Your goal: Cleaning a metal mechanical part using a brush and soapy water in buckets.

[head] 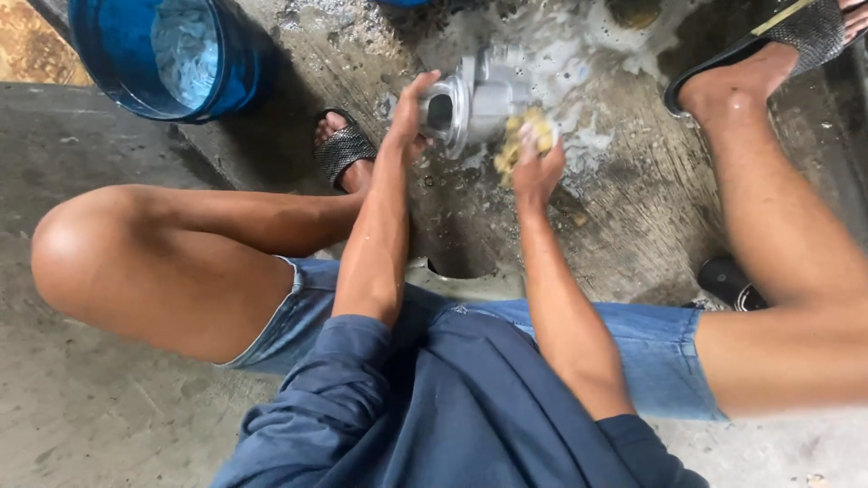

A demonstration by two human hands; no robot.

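Observation:
A grey metal machine part (479,98) with a round flanged opening lies on the wet, soapy concrete floor (624,190) in front of me. My left hand (411,117) grips the flange end and steadies it. My right hand (535,163) is closed on a yellowish, foamy sponge (524,140) pressed against the side of the part. White suds spread over the floor around it. I am squatting, with both bare knees and forearms in view.
A blue bucket (108,54) holding water stands at the far left. My sandalled feet (342,149) flank the part, the other sandal (778,41) at the upper right. A dark round object (731,280) lies by my right leg.

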